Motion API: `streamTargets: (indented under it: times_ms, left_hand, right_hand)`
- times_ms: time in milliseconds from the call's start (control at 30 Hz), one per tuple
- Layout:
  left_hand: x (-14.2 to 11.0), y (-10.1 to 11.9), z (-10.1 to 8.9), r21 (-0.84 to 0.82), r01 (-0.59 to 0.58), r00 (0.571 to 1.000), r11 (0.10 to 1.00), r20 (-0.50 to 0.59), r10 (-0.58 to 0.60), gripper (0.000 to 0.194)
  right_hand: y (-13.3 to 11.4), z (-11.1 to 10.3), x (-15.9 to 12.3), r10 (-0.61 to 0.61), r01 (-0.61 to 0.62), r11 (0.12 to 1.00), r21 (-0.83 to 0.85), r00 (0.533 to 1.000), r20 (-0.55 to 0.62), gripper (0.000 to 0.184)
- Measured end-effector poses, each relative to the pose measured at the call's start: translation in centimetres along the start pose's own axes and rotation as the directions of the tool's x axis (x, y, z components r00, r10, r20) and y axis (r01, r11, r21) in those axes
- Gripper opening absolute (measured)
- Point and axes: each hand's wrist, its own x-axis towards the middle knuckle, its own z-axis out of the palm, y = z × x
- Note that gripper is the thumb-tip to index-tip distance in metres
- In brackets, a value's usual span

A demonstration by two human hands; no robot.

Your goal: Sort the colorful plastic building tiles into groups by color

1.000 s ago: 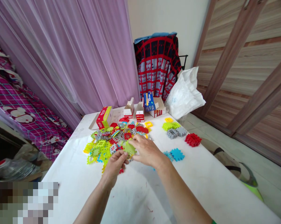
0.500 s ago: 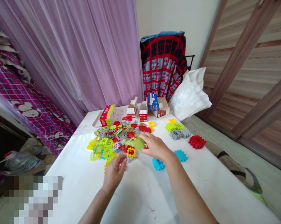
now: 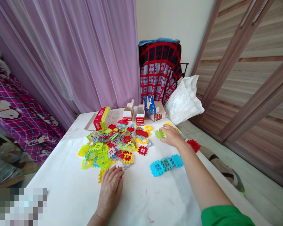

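Observation:
My right hand (image 3: pixel 173 136) pinches a light green interlocking toy tile (image 3: pixel 159 134) to the right of the main pile. Beneath and behind this hand lie yellow tiles (image 3: pixel 167 124), partly covered by it. My left hand (image 3: pixel 110 185) rests at the front edge of the pile, its fingers stretched out and thumb apart. Bits of a red tile (image 3: pixel 119 177) show under and between those fingers; most of it is hidden. The mixed pile (image 3: pixel 117 138) holds red, yellow, green, grey and blue notched tiles. One red tile (image 3: pixel 142 150) lies at its right side.
Blue tiles (image 3: pixel 157 168) lie in a row near my right forearm, and red tiles (image 3: pixel 193 145) by the right edge. Along the back stand a red and green box (image 3: pixel 102 118), small open boxes (image 3: pixel 139 115), a blue box (image 3: pixel 150 105) and a white bag (image 3: pixel 185 100).
My right hand has carried the green tile rightward from the pile, exposing the red tile there. My left hand has lowered and its fingers have straightened. The view has shifted slightly.

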Motion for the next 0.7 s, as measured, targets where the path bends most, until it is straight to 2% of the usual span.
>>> streamTargets:
  times_ms: [167,267,367,533,600,700]
  left_hand:
    - [0.1,-0.1,0.1,-0.025,-0.007,1.0,1.0,-0.005,0.007,0.026]
    - [0.2,-0.2,0.2,-0.037,-0.005,1.0,0.999,0.001,0.005,0.025]
    - [0.3,-0.4,0.3,-0.039,-0.009,1.0,0.999,0.01,0.009,0.024]
    - [0.4,-0.4,0.3,-0.018,-0.029,1.0,0.999,0.003,0.029,0.023]
    - [0.3,-0.4,0.3,-0.007,-0.03,1.0,1.0,0.003,0.03,0.023]
    - [0.1,-0.5,0.4,0.0,-0.026,1.0,1.0,0.013,0.026,0.023]
  right_hand:
    - [7.6,-2.4,2.4,0.134,-0.131,0.987,-0.091,0.991,0.023,0.054]
    - [9.9,-3.0,2.9,0.191,-0.183,0.975,-0.128,0.98,0.052,0.052]
    - [9.0,-2.1,3.2,0.146,-0.138,0.984,-0.112,0.987,0.067,0.055]
    - [3.8,1.4,3.9,-0.001,0.025,0.989,-0.147,0.987,0.158,0.054]
    - [2.4,2.5,4.3,-0.017,0.048,0.985,-0.167,0.983,0.182,0.052]
    - [1.6,3.1,4.9,0.001,0.035,0.985,-0.168,0.978,0.21,0.053]
